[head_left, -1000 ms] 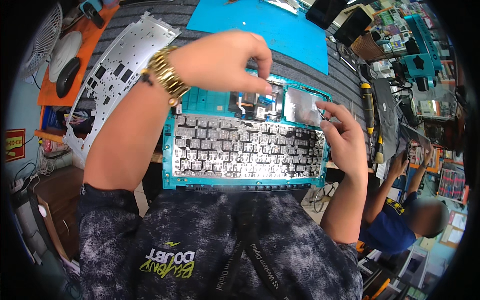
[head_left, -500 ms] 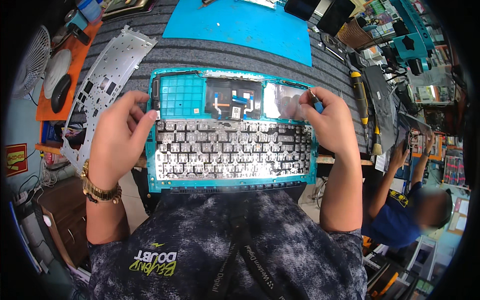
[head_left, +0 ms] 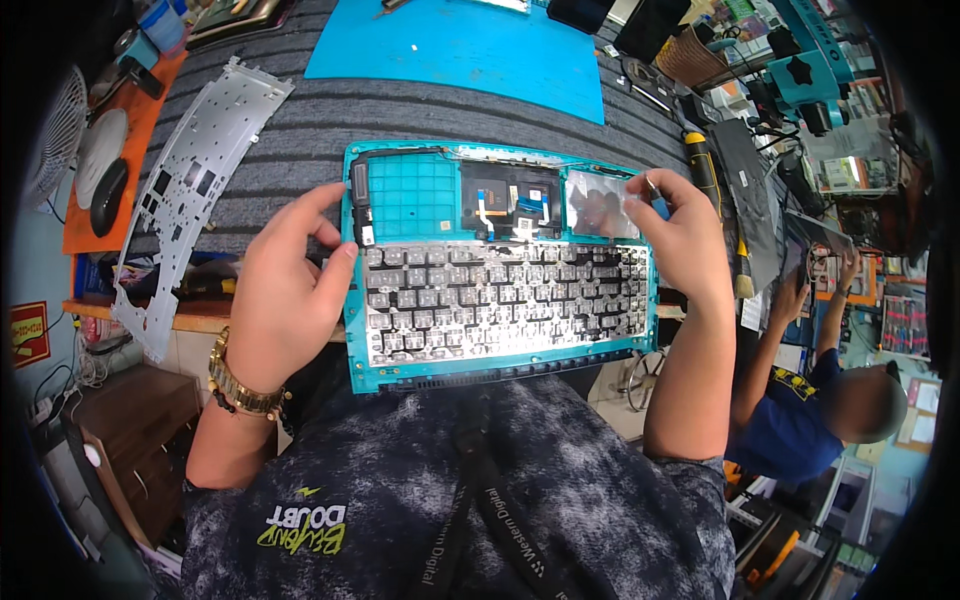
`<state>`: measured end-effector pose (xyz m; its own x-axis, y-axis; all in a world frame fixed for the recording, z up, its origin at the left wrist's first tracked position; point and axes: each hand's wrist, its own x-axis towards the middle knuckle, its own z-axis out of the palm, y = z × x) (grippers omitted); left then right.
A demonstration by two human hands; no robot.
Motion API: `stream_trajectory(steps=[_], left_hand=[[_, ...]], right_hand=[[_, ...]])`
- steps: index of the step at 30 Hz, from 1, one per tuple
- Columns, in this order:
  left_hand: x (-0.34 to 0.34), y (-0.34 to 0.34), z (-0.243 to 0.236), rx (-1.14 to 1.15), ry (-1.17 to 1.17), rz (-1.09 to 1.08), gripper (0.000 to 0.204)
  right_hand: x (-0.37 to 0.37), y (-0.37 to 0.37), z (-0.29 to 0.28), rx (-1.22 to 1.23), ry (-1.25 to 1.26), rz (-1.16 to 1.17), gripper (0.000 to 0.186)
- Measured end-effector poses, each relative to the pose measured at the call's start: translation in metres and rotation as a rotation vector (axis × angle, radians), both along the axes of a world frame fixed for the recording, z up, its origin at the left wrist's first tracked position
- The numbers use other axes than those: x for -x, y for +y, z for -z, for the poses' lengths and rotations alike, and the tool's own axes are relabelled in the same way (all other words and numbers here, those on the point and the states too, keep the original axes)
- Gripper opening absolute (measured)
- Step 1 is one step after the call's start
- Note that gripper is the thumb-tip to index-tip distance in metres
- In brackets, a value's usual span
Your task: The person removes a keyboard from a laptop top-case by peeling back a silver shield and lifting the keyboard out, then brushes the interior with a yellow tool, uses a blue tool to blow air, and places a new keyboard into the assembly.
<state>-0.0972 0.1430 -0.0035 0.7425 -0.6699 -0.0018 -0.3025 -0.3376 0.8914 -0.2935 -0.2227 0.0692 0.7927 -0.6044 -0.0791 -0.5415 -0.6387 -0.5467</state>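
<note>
A teal laptop top case [head_left: 412, 192] lies upside down at the desk's near edge, the bare metal back of its keyboard [head_left: 505, 300] facing up. My left hand [head_left: 287, 290] grips the case's left edge, thumb against the frame, a gold watch on the wrist. My right hand [head_left: 684, 240] holds the right edge and pinches a small blue-handled tool [head_left: 655, 198] above a shiny foil-covered patch [head_left: 598, 208]. Black flex cables [head_left: 508, 200] show in the middle bay.
A perforated silver keyboard backplate [head_left: 180, 190] lies on the grey ribbed mat at left. A blue mat [head_left: 470, 45] sits beyond the case. Screwdrivers [head_left: 700, 165] and tools crowd the right side. Another person in a blue shirt [head_left: 790, 420] sits at lower right.
My left hand came back from reaching over the case's top and settled on its left edge. The case slid nearer to me and squared up. My right hand stayed at the right edge.
</note>
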Motion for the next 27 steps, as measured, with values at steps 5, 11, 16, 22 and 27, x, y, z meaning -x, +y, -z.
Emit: stream_trajectory(steps=[5,11,16,22,27], left_hand=[[0.013,-0.014,-0.003,0.073,0.087,0.053,0.056],[-0.003,-0.020,-0.011,-0.091,-0.142,0.103,0.047],[-0.025,-0.040,-0.012,-0.037,-0.627,0.159,0.048],[-0.034,-0.057,-0.006,-0.132,-0.705,0.259,0.076],[-0.039,-0.065,-0.012,-0.200,-0.717,0.313,0.076]], right_hand=[[0.033,0.005,-0.004,-0.250,-0.266,0.030,0.036],[0.031,0.076,-0.016,-0.062,-0.133,-0.432,0.041],[0.011,0.120,0.003,0.043,-0.093,-0.449,0.034],[-0.003,0.124,0.019,0.137,-0.147,-0.430,0.028],[-0.005,0.123,0.021,0.133,-0.133,-0.433,0.027]])
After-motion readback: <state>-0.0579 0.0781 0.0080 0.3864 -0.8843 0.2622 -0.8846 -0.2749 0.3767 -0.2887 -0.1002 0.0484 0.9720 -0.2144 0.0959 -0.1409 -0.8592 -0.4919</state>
